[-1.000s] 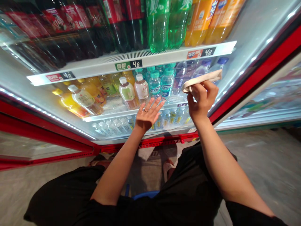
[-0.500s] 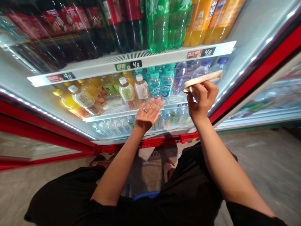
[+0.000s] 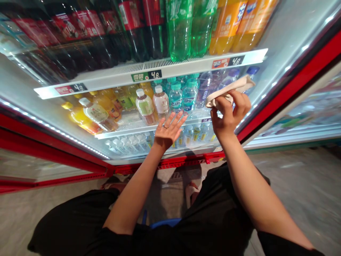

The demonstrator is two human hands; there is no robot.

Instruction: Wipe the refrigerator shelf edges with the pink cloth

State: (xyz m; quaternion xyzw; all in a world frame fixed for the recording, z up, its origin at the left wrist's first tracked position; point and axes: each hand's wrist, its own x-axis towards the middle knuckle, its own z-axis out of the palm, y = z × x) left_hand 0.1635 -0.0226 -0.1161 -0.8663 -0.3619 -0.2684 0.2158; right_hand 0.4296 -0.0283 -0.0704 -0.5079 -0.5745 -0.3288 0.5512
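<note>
Clearly, from the head view, we read 4.8 on the price tags (image 3: pixel 146 76) along the upper shelf (image 3: pixel 186 67), and 水动乐 on the teal-capped bottles (image 3: pixel 176 97). Our left hand (image 3: pixel 167 132) is open, its straight fingers slightly apart, near those bottles. Our right hand (image 3: pixel 229 113) has its fingers bent and closed on a cream cloth (image 3: pixel 234 87), which lies across the fingertips, before the purple-capped bottles (image 3: pixel 252 70).

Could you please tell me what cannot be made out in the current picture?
In the head view:
Left hand: palm hidden by its own back.
Purple-capped bottles: partly hidden behind the cloth and right hand.
Green bottles: tops cut off by the upper edge.
Goods at far right: blurred, labels unreadable.
</note>
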